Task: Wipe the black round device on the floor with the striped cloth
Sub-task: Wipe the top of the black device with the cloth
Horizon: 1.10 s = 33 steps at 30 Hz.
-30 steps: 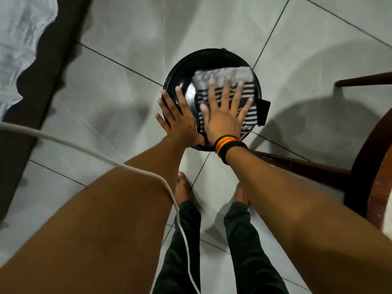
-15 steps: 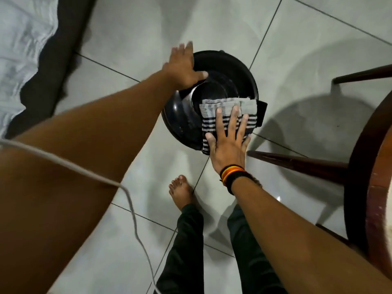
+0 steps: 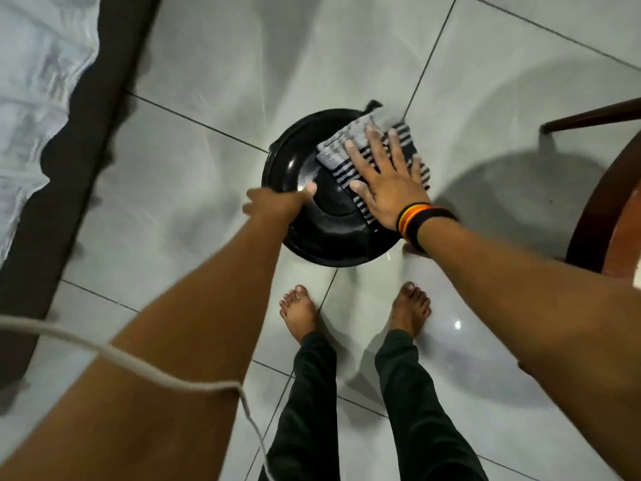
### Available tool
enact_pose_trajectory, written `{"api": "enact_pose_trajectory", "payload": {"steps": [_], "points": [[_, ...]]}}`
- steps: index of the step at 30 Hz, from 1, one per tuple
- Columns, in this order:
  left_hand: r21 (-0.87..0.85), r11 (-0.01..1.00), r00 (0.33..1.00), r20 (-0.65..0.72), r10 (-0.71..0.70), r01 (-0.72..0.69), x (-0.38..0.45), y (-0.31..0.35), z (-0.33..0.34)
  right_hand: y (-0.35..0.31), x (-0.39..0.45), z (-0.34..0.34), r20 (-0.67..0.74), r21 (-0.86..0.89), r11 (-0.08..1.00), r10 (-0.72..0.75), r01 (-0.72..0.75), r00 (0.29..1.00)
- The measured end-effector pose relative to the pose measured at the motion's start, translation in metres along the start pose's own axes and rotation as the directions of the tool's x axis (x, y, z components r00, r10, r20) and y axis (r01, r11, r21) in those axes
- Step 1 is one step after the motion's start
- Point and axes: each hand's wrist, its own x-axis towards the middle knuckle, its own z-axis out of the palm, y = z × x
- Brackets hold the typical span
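The black round device (image 3: 326, 234) lies on the grey floor tiles just beyond my bare feet. The striped grey-and-black cloth (image 3: 350, 140) is spread over its far right part. My right hand (image 3: 385, 182), with a striped wristband, lies flat on the cloth with fingers spread, pressing it down. My left hand (image 3: 277, 203) grips the device's left rim, thumb on top; its fingers are blurred and partly hidden behind the edge.
A dark wooden chair (image 3: 603, 210) stands at the right, one leg (image 3: 589, 118) reaching toward the device. A dark-edged mattress with pale bedding (image 3: 38, 98) fills the left. A white cord (image 3: 138, 362) hangs across my left forearm.
My left hand came from the device's far rim down to its near left rim. My right hand slid the cloth toward the far right of the device, which now sits turned.
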Motion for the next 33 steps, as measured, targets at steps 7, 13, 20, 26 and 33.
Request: {"api": "enact_pose_trajectory", "payload": {"steps": [7,13,20,26,33], "points": [[0.507,0.693,0.828,0.078,0.555,-0.512,-0.024,-0.022,-0.005,0.001,0.022,-0.012,0.1,-0.177,0.936,-0.289,0.303,0.952],[0.716,0.159,0.684,0.54,0.49,-0.679,0.002,-0.005,-0.016,0.005,0.018,-0.004,0.023,-0.147,0.948,-0.281,0.282,0.959],[0.742,0.187,0.714,0.496,0.494,-0.644,-0.006,-0.003,-0.016,-0.031,-0.035,0.043,-0.184,0.171,0.943,0.316,-0.287,0.931],[0.764,0.185,0.739,0.485,0.468,-0.618,-0.009,-0.001,-0.016,-0.121,-0.104,0.096,-0.113,0.143,0.968,0.224,-0.208,0.968],[0.782,0.152,0.747,0.489,0.45,-0.604,-0.011,0.002,-0.015,-0.039,-0.082,0.074,-0.109,0.017,0.994,0.112,-0.11,0.988]]}}
